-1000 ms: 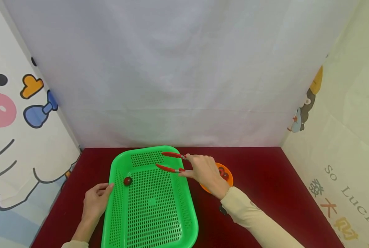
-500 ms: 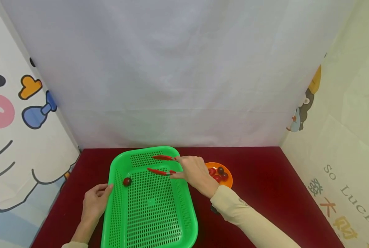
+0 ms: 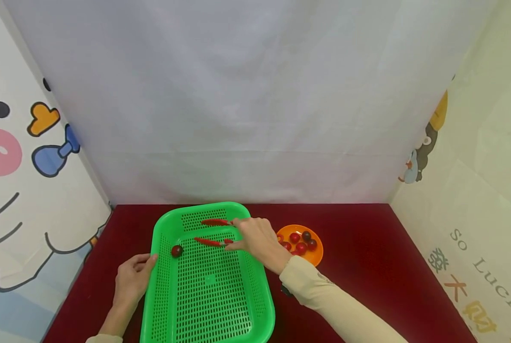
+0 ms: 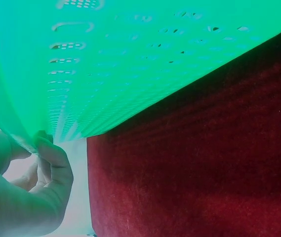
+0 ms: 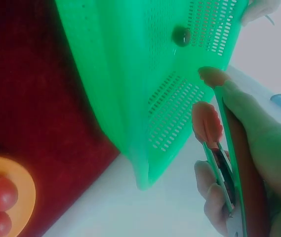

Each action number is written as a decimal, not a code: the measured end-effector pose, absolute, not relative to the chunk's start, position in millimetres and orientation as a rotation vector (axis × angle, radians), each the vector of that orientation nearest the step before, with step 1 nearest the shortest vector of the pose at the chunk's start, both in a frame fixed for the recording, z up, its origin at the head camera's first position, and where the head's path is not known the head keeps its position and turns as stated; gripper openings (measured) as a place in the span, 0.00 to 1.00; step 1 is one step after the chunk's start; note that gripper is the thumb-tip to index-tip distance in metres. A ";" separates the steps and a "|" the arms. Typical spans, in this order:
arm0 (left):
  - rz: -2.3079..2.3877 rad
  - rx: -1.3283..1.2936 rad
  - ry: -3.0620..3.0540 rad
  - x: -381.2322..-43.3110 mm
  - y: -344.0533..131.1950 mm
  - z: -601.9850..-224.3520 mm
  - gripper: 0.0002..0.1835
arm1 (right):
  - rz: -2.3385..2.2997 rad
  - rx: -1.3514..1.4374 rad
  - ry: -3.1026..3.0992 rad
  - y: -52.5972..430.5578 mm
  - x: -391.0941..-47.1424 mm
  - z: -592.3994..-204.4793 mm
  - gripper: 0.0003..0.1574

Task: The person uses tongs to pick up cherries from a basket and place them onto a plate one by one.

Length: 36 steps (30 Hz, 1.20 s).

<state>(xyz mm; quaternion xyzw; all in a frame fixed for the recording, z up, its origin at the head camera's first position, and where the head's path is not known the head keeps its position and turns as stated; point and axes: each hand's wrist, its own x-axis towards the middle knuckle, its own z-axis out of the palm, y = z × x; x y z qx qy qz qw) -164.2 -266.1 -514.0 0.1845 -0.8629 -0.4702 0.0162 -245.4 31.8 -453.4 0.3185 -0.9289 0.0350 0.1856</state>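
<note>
A green perforated plastic basket [image 3: 267, 297] lies on the dark red tabletop, with one dark red cherry tomato [image 3: 177, 251] inside near its left wall. My left hand [image 3: 133, 276] pinches the basket's left rim between thumb and fingers, seen close up in the left wrist view. In my right hand [image 3: 259, 242] are tongs with red tips [image 5: 207, 123], gripped by their metal arms. The tips are spread apart with nothing between them, and overlap the far part of the basket in the head view.
An orange plate [image 3: 317, 258] stands right of the basket, bearing several red and dark cherry tomatoes [image 3: 301, 247]. A pale curtain [image 3: 255, 119] hangs behind the table, and printed cloths flank both sides.
My right hand has moved left and slightly down with the spread tongs, further over the basket, uncovering more of the orange plate. The left hand and basket have stayed put.
</note>
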 end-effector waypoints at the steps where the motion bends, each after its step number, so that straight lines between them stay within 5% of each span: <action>1: -1.465 0.575 -2.682 -164.1 -265.9 -513.7 0.29 | 0.094 0.904 -2.609 30.1 -245.5 -454.4 0.36; 36: -1.437 0.574 -2.684 -162.7 -266.4 -511.8 0.28 | 0.020 0.979 -2.774 -28.6 -248.2 -472.7 0.29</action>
